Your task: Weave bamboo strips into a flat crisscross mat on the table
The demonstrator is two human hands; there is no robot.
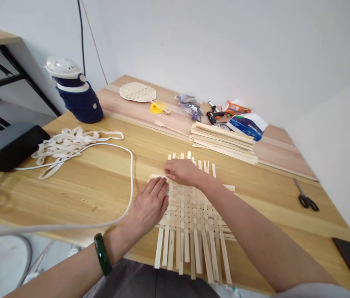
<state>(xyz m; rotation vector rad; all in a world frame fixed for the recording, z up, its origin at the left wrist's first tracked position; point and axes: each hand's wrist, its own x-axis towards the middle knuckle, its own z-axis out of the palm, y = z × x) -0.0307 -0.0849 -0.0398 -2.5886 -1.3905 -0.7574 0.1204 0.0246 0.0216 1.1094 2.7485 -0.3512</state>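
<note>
A half-woven mat of pale bamboo strips [190,207] lies on the table in front of me, with long loose ends toward me and shorter ends at the far side. My left hand [150,205] rests on the mat's left edge, its fingers stretched out and flat. A dark green bangle [102,254] circles that wrist. At the mat's upper left, my right hand [181,171] has its fingers curled in a pinch over the strips. The fingertips look closed on a bamboo strip, though the grip is partly hidden. Both hands nearly touch.
Behind the mat lies a stack of bamboo strips [224,141]. Scissors [305,198] lie to the right. On the left are a white cord [131,174], a heap of flat cotton tape [69,145] and a blue-and-white jug [78,97]. A glue gun [215,116] sits farther back.
</note>
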